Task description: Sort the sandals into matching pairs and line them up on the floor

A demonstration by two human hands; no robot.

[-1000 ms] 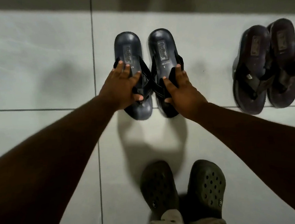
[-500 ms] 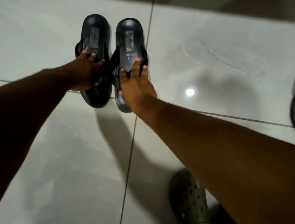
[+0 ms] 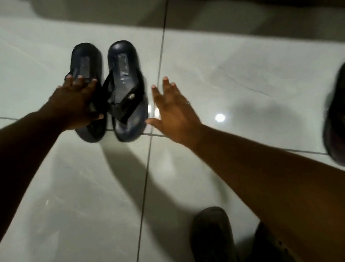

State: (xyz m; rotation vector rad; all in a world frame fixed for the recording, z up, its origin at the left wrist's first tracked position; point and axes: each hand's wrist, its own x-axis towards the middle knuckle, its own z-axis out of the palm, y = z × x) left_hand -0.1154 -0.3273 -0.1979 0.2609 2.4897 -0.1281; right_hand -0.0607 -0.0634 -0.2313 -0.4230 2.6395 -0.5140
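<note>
The floor (image 3: 245, 67) is made of big shiny pale tiles with thin dark lines between them, and a small bright spot of light shines on it at the right. Two dark blue sandals sit side by side in the upper left of the frame, toes pointing away from me. My left hand (image 3: 76, 106) rests on the left sandal (image 3: 86, 61), over its strap, with my fingers (image 3: 80, 81) spread a little and lying flat on it. I cannot tell if my thumb grips the strap. The right sandal (image 3: 126, 89) lies just beside it, and nothing touches it. Its black strap (image 3: 129, 102) shows clearly. My right hand (image 3: 174, 112) is in the air just to the right of that sandal, palm down, fingers stretched out and apart, holding nothing. A thin ring (image 3: 188, 103) is on one finger. At the right edge of the frame lies a dark brown sandal (image 3: 344, 117), partly cut off. At the bottom, near the middle, I see my dark clog (image 3: 212, 237).
</note>
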